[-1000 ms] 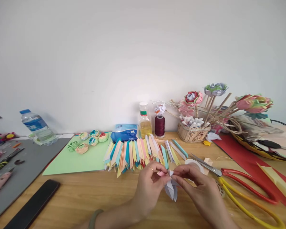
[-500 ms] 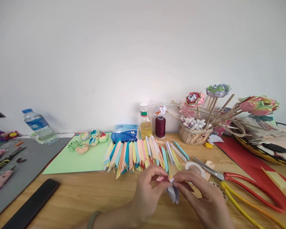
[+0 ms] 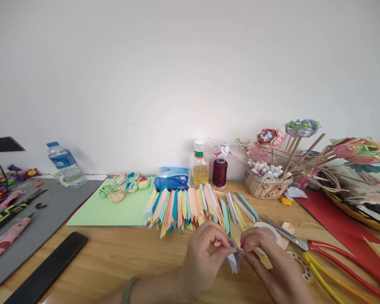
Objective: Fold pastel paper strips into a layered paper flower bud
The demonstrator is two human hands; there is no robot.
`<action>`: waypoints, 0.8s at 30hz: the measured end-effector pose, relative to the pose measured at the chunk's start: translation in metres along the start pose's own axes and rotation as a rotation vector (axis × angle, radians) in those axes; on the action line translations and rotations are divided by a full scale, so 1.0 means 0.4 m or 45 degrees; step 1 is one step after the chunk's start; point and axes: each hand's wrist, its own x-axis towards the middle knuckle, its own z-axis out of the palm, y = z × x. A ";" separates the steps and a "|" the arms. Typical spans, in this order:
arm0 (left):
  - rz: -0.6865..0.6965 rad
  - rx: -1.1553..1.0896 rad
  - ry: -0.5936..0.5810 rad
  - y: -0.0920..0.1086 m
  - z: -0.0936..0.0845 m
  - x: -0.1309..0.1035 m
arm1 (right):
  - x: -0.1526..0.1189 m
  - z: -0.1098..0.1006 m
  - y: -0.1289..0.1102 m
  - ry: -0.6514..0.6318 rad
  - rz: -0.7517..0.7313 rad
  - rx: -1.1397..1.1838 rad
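Between my two hands is a small folded paper piece (image 3: 233, 262), pale lavender with a bit of yellow at its top. My left hand (image 3: 205, 257), with a ring on one finger, pinches its left side. The fingertips of my right hand (image 3: 269, 259) pinch it from the right. The piece is held above the wooden table, its pale folds hanging down, and my fingers hide part of it. Just beyond my hands lies a row of folded paper strips (image 3: 183, 207) in many colours. A white tape roll (image 3: 274, 233) sits behind my right hand.
Scissors (image 3: 299, 241) with red and yellow handles lie at right. A basket (image 3: 266, 185) with paper flowers stands by the wall, near a thread spool (image 3: 219, 173) and a glass bottle (image 3: 200, 166). At left are a black phone-like slab (image 3: 50, 266), green paper (image 3: 91, 215) and a water bottle (image 3: 66, 164).
The camera view has turned slightly left, so everything sits farther right. My fingers have shifted on the paper piece, and my right fingertips are a little farther from the left ones.
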 end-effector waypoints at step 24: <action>0.175 0.164 -0.129 0.025 -0.017 0.006 | -0.001 -0.008 0.025 -0.163 0.061 0.142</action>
